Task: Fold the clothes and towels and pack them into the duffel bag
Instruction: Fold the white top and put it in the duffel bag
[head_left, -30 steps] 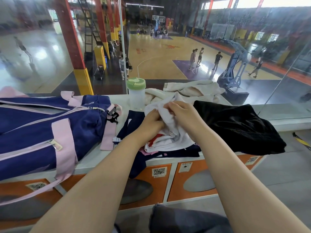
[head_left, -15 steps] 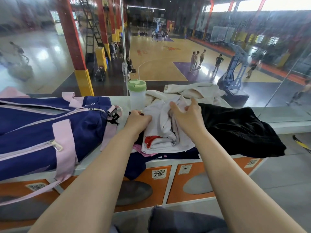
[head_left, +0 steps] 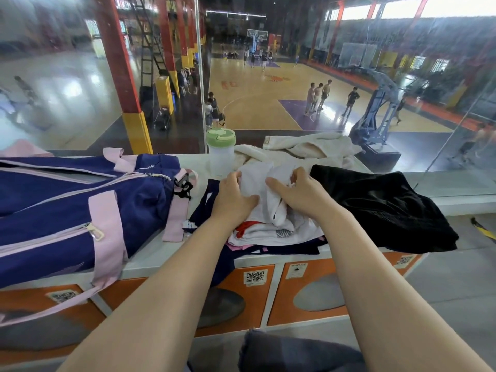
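1. Nearest me, low in the frame, the navy garment (head_left: 214, 264) under the pile hangs over the front edge of the white ledge (head_left: 150, 253). If I tug the pile toward me, I judge it could slide off and pull the rest down.

2. At center frame my left hand (head_left: 230, 197) grips the left side of the white shirt (head_left: 271, 210), fingers curled into the cloth, and my right hand (head_left: 298, 194) pinches a bunch of it just beside. The shirt is crumpled, not flat, on top of 2 or more other pieces. Lifting it blindly may drag the pink piece (head_left: 241, 247) underneath along with it.

3. Right of center, the black garment (head_left: 381, 208) touches my right wrist and droops toward the ledge's right end. A sweep of my elbow could push it over.

4. At left, the duffel bag (head_left: 67, 210) lies on its side with its zips apparently shut. I think I cannot pack anything until it is opened, and folded items may come undone while I fumble with it.

5. Farther back, upper center, the green-lidded bottle (head_left: 220, 154) stands just beyond my left fingers. Shaking the shirt out could knock it over.

6. Farthest, the cream towel (head_left: 308, 150) lies bunched against the glass, not yet folded.
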`<move>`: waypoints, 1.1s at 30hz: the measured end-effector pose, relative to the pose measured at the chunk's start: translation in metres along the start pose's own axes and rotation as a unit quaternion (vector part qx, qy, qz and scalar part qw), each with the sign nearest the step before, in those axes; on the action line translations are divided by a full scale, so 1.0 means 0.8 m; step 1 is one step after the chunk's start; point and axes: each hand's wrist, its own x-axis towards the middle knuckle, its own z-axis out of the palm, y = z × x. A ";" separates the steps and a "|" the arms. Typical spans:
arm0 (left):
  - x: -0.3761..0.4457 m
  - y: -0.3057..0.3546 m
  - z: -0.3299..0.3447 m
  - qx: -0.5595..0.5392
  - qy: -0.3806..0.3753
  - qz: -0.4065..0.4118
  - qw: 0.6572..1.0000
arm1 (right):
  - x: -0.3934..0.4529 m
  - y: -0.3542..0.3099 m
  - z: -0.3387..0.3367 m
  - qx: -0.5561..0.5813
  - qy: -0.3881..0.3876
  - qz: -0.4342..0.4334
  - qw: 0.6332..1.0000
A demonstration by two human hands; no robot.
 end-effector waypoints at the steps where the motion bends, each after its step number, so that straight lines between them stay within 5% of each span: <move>1: -0.001 0.001 -0.001 0.000 -0.002 0.010 1.000 | 0.000 -0.002 0.001 0.005 0.000 0.009 1.000; 6: -0.004 0.002 -0.001 0.017 -0.017 0.064 0.998 | 0.009 -0.002 -0.002 0.012 0.040 0.037 0.998; 9: -0.008 0.000 0.002 0.035 -0.029 0.087 0.995 | 0.012 -0.001 -0.002 0.119 0.078 0.082 0.986; 15: -0.007 0.024 0.013 -0.147 0.015 0.032 0.988 | 0.012 -0.017 0.002 0.298 0.062 0.084 0.949; 18: 0.000 0.025 0.010 -0.331 0.026 -0.071 0.941 | 0.003 -0.025 0.004 0.330 0.002 0.040 0.943; 22: -0.004 0.020 -0.002 -0.524 -0.029 -0.127 0.842 | -0.004 -0.025 0.012 0.230 -0.029 -0.035 0.972; 30: -0.016 0.031 -0.014 -0.493 -0.028 -0.129 0.860 | -0.014 -0.041 0.029 0.191 -0.056 -0.103 0.975; 33: -0.023 0.033 -0.028 -0.489 0.004 -0.107 0.866 | -0.012 -0.048 0.030 0.260 -0.064 -0.093 0.959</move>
